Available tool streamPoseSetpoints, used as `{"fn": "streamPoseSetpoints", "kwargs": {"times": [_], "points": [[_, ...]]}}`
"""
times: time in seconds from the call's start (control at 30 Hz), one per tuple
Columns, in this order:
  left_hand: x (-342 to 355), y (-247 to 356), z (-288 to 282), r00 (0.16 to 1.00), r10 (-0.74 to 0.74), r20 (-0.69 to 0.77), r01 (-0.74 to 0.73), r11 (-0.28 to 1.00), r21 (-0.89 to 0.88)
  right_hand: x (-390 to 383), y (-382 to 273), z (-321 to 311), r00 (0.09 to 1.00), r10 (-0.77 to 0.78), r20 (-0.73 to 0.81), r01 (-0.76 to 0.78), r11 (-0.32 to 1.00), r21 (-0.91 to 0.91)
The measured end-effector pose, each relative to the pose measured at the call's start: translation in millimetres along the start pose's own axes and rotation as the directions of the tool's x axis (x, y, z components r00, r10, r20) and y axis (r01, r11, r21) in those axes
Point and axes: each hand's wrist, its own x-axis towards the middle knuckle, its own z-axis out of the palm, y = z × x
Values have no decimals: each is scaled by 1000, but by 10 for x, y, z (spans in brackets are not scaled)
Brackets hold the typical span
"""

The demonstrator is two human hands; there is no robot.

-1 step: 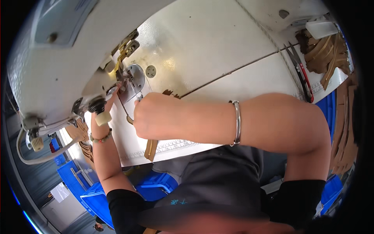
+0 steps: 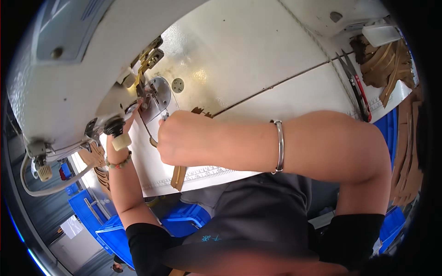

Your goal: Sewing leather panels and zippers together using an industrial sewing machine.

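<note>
A sewing machine fills the upper left. My left hand reaches behind its head, fingertips close to the presser foot; most of its fingers are hidden. My right hand is closed in a fist on the white table, just right of the needle plate. A small metal tip shows at its thumb, but the thing inside the fist is covered. From under this hand a brown strip sticks out toward the table's front edge, and dark brown scraps show on its far side.
Red-and-black scissors lie at the right, beside a pile of brown strips and a white tray. More brown strips hang at the right edge. Blue bins stand below the table. A ruler scale runs along the front edge.
</note>
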Motion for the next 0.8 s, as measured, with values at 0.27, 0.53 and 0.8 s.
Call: {"fn": "streamPoseSetpoints", "kwargs": {"times": [0.27,0.53,0.8], "points": [[217,18,-107,999,-30,-12,31,998,53,6,-27,24,999,39,-35,-42,996,-79],[-178,-27,-38,991,57,-119,-36,985,169,5,-29,-4,999,40,28,-38,997,-71],[-389,753,127,979,18,-203,-62,975,-212,-5,12,55,999,18,28,-14,994,-109]]}}
